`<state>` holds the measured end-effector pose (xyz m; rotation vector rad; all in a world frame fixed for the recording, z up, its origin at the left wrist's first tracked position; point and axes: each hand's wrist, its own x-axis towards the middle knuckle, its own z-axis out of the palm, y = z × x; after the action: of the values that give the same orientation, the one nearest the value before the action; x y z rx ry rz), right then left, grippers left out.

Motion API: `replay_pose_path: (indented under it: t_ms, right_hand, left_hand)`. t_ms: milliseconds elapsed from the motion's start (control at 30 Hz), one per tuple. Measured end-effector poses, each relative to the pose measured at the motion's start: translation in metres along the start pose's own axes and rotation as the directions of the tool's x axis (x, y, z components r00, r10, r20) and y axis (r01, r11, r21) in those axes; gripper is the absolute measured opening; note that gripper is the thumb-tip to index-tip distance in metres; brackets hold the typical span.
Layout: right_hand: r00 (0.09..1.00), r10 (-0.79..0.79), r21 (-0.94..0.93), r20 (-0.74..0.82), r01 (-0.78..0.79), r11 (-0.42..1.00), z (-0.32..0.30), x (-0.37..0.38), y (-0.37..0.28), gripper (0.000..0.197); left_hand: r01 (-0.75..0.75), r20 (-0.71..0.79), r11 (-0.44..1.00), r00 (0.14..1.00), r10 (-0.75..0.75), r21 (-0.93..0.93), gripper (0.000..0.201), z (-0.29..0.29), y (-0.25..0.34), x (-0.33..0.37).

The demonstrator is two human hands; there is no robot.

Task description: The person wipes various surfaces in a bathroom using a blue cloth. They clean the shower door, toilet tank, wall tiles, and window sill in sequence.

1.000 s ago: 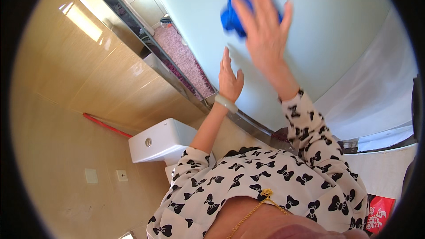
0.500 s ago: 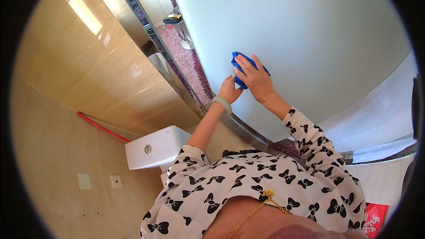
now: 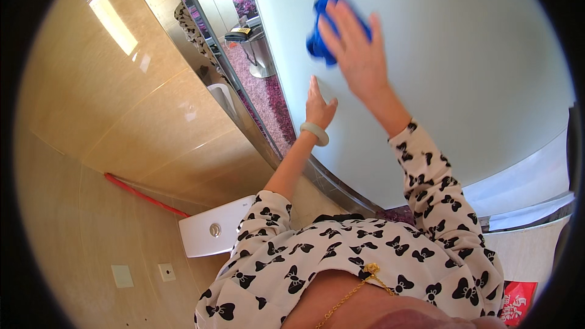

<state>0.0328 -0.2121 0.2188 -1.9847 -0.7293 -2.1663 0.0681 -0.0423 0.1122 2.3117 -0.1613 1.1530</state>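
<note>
A white ceramic toilet cistern [image 3: 210,229] stands by the person's left forearm, near a thin red pole [image 3: 145,195] and a glossy beige tiled wall [image 3: 140,91]. The left hand [image 3: 319,109], fingers extended, is at the pale frosted glass panel [image 3: 463,73]; contact is unclear. Farther up, the right hand [image 3: 361,58] spreads its fingers over a crumpled blue cloth [image 3: 318,41] against the glass. Beyond, a round silver stand [image 3: 260,55] rises from pink-purple carpet [image 3: 263,94].
</note>
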Motion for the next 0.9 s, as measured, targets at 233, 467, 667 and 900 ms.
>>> replay_pose_path:
  t_ms: [233,467,667,900]
  right_hand:
    - [0.938,-0.203,0.279,0.281,0.123,0.952,0.046,-0.085,-0.007,0.040]
    - [0.986,-0.027,0.087,-0.164,0.042,0.995,0.030,0.057,-0.009,0.032]
    - [0.982,-0.186,-0.175,0.020,0.187,0.967,0.042,0.030,-0.015,0.042]
    - [0.683,0.376,0.581,0.626,-0.730,0.360,0.082,-0.090,0.009,0.043]
  left_hand:
    - [0.254,0.363,0.963,0.909,-0.206,-0.091,0.077,0.041,-0.001,-0.020]
    - [0.096,0.161,0.956,0.986,-0.052,-0.276,0.088,0.007,0.008,-0.026]
    - [0.087,0.159,0.975,0.986,-0.055,-0.205,0.078,-0.001,0.041,-0.037]
    - [-0.108,-0.020,0.981,0.994,0.106,-0.161,0.044,0.016,-0.012,-0.031]
